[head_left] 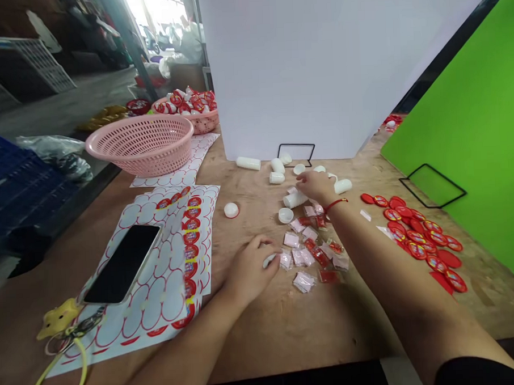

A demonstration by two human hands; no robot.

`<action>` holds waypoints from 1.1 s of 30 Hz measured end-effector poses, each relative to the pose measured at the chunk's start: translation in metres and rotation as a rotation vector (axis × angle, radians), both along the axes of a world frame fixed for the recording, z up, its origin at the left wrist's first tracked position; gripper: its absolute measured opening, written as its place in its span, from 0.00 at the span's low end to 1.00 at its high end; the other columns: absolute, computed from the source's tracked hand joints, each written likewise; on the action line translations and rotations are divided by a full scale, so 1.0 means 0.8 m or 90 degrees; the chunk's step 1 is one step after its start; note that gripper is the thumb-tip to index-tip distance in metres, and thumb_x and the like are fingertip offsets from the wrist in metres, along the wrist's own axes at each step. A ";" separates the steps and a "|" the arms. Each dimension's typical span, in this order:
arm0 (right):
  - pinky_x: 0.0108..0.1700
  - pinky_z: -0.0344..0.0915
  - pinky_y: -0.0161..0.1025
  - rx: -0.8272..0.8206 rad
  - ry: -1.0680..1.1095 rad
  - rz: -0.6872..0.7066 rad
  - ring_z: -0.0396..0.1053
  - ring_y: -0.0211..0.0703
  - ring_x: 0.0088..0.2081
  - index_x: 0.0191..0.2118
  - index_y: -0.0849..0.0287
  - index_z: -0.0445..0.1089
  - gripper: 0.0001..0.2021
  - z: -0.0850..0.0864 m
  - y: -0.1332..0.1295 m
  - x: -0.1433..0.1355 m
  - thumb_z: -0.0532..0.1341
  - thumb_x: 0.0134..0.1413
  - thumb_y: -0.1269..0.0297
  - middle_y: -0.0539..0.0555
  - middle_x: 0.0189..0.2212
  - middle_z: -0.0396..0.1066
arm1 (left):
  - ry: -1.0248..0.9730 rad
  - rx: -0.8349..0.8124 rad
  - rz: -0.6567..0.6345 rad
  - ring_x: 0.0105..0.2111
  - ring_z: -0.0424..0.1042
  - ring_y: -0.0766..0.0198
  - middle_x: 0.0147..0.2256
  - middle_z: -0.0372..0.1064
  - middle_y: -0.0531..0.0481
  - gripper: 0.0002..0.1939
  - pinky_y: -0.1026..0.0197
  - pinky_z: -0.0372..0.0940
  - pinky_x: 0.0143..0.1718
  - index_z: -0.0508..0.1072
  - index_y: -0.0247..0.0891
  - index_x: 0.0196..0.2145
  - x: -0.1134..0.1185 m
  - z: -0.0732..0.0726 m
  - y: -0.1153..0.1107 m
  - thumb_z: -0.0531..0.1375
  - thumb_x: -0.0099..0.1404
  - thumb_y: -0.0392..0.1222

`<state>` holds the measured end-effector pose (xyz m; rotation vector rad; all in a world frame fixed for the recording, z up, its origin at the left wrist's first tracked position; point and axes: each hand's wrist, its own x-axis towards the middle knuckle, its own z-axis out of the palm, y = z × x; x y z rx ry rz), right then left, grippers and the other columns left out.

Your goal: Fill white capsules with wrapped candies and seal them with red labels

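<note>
My left hand [252, 267] rests low over the wooden table, its fingers curled around a small white cup [269, 260] that is mostly hidden. Beside it lie several small pink-and-white packets [303, 257] and clear packets with red contents [320, 255]. Farther forward, my right hand [316, 186], with a red string at the wrist, reaches down among white plastic cups. Its fingers are bent together, and whatever is in them is hidden. Just under it lies a stack of white cups [295, 199], with a single cup [286, 215] in front. One white cup [231, 210] stands apart on a red-edged disc.
Red round labels [416, 236] are heaped at the right. At the left, a phone [123, 264] and keys [81, 325] lie on label sheets [154, 316]. Behind are a pink basket [140, 163] and a filled one [205, 124]. White [294, 71] and green [471, 132] boards stand upright.
</note>
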<state>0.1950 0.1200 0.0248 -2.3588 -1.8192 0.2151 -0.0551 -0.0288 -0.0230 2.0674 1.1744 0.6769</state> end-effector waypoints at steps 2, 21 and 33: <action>0.58 0.52 0.69 -0.074 -0.008 -0.045 0.63 0.70 0.59 0.49 0.55 0.77 0.16 -0.001 0.020 -0.010 0.63 0.55 0.59 0.65 0.52 0.74 | 0.004 -0.003 -0.020 0.48 0.73 0.57 0.50 0.71 0.48 0.12 0.53 0.67 0.54 0.81 0.47 0.43 -0.001 -0.001 -0.001 0.58 0.68 0.39; 0.41 0.67 0.44 0.202 0.441 0.308 0.71 0.44 0.36 0.34 0.56 0.72 0.12 0.033 -0.117 -0.047 0.64 0.58 0.52 0.51 0.32 0.75 | -0.158 -0.046 0.125 0.50 0.72 0.56 0.49 0.72 0.47 0.20 0.52 0.68 0.55 0.74 0.43 0.52 0.003 0.006 0.000 0.68 0.61 0.38; 0.49 0.57 0.51 0.238 0.177 0.454 0.66 0.51 0.43 0.34 0.49 0.80 0.12 -0.012 -0.186 -0.053 0.61 0.64 0.53 0.54 0.38 0.74 | -0.279 -0.098 0.077 0.46 0.75 0.60 0.47 0.76 0.50 0.20 0.58 0.69 0.48 0.73 0.44 0.50 0.020 0.002 -0.010 0.69 0.60 0.39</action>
